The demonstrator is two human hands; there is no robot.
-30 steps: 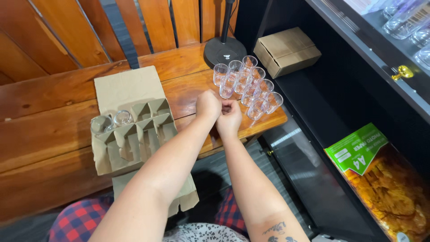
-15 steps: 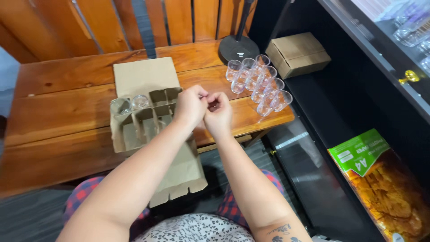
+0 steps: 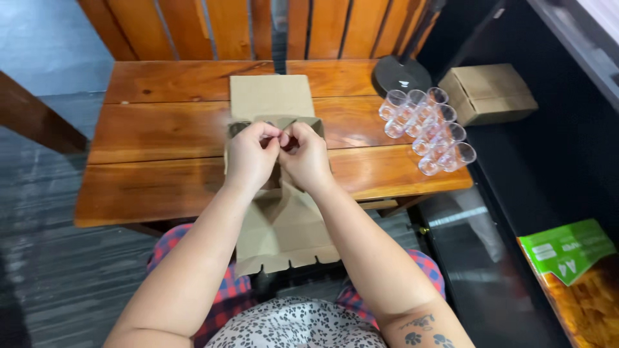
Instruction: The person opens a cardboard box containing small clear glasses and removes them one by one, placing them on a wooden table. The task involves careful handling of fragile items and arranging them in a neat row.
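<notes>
Fingertips of our left hand (image 3: 250, 156) and right hand (image 3: 308, 158) pinch something small together at frame centre, above the open cardboard box (image 3: 274, 103); clear cups (image 3: 427, 131) cluster upper right.

A slatted wooden table (image 3: 161, 187) on grey plank floor (image 3: 45, 270) — orange wooden slat wall (image 3: 193, 29) behind.

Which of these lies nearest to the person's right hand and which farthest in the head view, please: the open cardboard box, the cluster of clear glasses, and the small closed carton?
From the right hand:
1. Open cardboard box, directly under the hand, mid-table.
2. Clear glasses, to the right on the table.
3. Small closed carton, farther right, beyond the table's edge.
</notes>
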